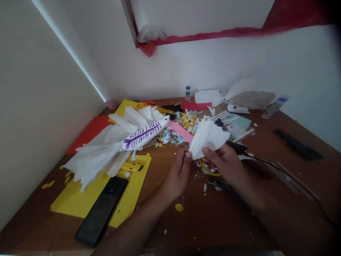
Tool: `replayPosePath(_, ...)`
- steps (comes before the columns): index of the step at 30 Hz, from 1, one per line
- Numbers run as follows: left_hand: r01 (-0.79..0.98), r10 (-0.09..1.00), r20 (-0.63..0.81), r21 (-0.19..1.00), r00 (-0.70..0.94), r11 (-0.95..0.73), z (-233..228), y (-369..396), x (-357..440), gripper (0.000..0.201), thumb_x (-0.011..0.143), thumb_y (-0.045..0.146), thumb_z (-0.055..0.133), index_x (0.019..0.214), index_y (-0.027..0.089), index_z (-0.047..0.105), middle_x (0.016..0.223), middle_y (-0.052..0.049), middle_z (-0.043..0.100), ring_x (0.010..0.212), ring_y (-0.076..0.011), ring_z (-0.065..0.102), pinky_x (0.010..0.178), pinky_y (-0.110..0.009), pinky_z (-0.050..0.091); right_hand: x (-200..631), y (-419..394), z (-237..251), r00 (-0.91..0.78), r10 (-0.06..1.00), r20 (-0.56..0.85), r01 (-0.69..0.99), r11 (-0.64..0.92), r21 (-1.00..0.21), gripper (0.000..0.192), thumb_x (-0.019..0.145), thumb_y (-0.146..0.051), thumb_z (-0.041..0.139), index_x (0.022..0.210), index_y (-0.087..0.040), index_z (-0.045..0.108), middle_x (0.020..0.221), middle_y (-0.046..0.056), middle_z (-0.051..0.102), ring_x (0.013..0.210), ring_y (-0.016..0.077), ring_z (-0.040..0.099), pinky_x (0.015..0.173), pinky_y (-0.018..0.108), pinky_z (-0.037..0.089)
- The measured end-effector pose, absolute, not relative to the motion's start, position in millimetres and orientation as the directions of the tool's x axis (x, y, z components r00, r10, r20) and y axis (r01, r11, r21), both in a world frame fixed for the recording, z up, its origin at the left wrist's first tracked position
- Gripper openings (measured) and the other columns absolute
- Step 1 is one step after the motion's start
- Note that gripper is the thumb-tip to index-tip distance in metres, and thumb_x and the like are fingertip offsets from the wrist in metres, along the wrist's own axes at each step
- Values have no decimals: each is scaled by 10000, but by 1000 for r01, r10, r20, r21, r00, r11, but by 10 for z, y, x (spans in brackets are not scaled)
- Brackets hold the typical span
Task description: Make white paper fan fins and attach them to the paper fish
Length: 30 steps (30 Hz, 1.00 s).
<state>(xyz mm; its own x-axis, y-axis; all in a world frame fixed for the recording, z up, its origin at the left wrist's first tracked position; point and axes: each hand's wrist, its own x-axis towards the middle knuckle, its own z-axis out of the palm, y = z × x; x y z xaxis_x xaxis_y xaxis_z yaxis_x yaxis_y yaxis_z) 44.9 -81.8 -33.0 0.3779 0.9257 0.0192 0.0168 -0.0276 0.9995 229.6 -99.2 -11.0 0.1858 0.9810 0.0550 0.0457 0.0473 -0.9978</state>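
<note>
A white pleated piece of thin paper (208, 135) is held up above the middle of the table, gathered narrow at the bottom and fanned out at the top. My left hand (178, 174) pinches its lower left corner between thumb and fingers. On the other side my right hand (231, 165) grips the lower right, thumb in front and fingers behind. To the left lies a white paper bird (146, 135) with purple markings on its body and pleated white paper wings and tail. A pink paper strip (181, 131) lies between the bird's head and the held paper.
Yellow sheets (71, 199) and a black phone (102, 209) lie at the left, beside a red sheet (89, 133). Paper scraps (165, 137) are heaped at the centre. Glue sticks (188, 93) stand or lean at the back. A black cable (287, 174) crosses the right side.
</note>
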Motion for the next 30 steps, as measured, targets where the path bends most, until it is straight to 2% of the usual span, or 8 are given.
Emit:
replayPosePath(5, 35, 905, 25, 998, 426, -44, -277, -870, 450, 442, 1123, 608, 460, 1340, 236, 559, 865, 10, 560, 759, -164, 493, 697, -280, 448, 2313, -1016, -133, 301, 954, 13, 55, -4, -998, 444, 891, -662, 815, 969, -234, 726, 673, 18, 669, 538, 187, 540, 460, 322, 438)
replayPosePath(11, -42, 924, -7, 999, 382, 25, -344, -882, 492, 429, 1126, 635, 420, 1272, 244, 520, 805, 26, 546, 702, -154, 467, 640, -274, 411, 2315, -1011, -117, 292, 956, 15, 89, -12, -996, 440, 908, -662, 794, 891, -229, 719, 674, 27, 686, 556, 197, 572, 487, 332, 485)
replayPosePath(14, 28, 917, 6, 999, 398, -19, -359, -874, 470, 444, 1121, 639, 426, 1262, 238, 555, 865, 5, 568, 751, -166, 489, 676, -288, 443, 2385, -979, -96, 323, 944, 67, 120, 29, -992, 430, 901, -613, 813, 1097, -234, 752, 952, 68, 799, 787, 250, 712, 674, 360, 607)
replayPosePath(16, 105, 903, 19, 992, 430, -71, -332, -873, 443, 437, 1122, 625, 434, 1261, 235, 571, 932, -19, 611, 809, -183, 529, 733, -308, 476, 2467, -944, -74, 373, 919, 131, 141, 83, -986, 488, 891, -554, 830, 1269, -269, 713, 1171, 80, 798, 953, 269, 744, 788, 375, 633)
replayPosePath(18, 166, 886, 20, 980, 464, -109, -287, -875, 417, 426, 1129, 606, 420, 1272, 235, 574, 988, -37, 655, 865, -203, 577, 786, -332, 496, 2553, -910, -41, 404, 894, 194, 184, 129, -975, 487, 885, -495, 827, 1304, -293, 684, 1244, 79, 776, 990, 264, 743, 795, 369, 632)
replayPosePath(22, 250, 874, 8, 957, 485, -148, -234, -874, 390, 424, 1140, 587, 389, 1297, 236, 568, 1025, -47, 692, 915, -227, 624, 848, -357, 504, 2661, -888, 35, 369, 907, 201, 273, 101, -957, 383, 873, -415, 794, 1218, -271, 707, 1125, 71, 785, 830, 231, 725, 700, 349, 609)
replayPosePath(25, 272, 875, 4, 950, 484, -154, -248, -866, 389, 421, 1145, 581, 378, 1293, 234, 563, 1030, -44, 699, 913, -224, 628, 865, -355, 501, 2682, -896, 47, 333, 924, 185, 305, 80, -949, 423, 858, -381, 786, 1258, -261, 723, 1071, 67, 787, 822, 239, 727, 694, 355, 607)
replayPosePath(30, 303, 869, 9, 936, 494, -182, -257, -851, 389, 398, 1155, 549, 366, 1278, 229, 567, 1038, -51, 707, 915, -223, 646, 864, -355, 502, 2676, -877, -17, 364, 916, 169, 172, 112, -979, 369, 885, -421, 801, 1221, -293, 719, 1114, 53, 778, 880, 236, 727, 703, 335, 595)
